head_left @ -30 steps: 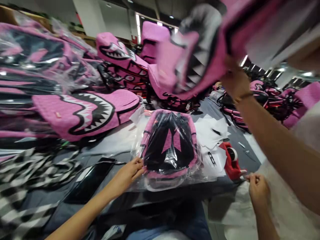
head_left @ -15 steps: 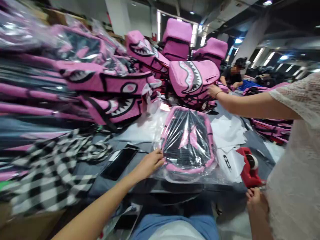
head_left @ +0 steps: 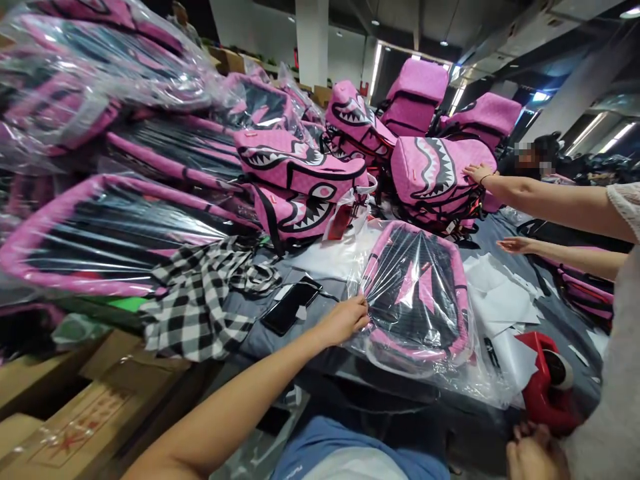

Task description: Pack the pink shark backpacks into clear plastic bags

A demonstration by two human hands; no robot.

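A pink-and-black backpack (head_left: 410,293) lies in a clear wrap (head_left: 480,380) near the desk's front edge, its strap side up; clock directions here run from its middle. At about 8 o'clock the left hand (head_left: 345,320) has its fingers closed on the wrap's edge. The right hand (head_left: 535,450) is between 4 and 5, fingers curled, just beside a red tape dispenser (head_left: 540,380) at 4; whether it grasps anything I cannot tell. White paper (head_left: 500,300) lies on the desk (head_left: 490,230) at 3. At 9 come a phone (head_left: 285,313) and, farther out, a checked cloth (head_left: 195,293). Two stacked shark packs (head_left: 280,160) sit at 10, with a wrapped pile (head_left: 175,153) beyond. At 12 is another shark pack (head_left: 413,170), touched by a co-worker's hand (head_left: 480,173) at 1. Cartons (head_left: 95,413) stand between 8 and 9.
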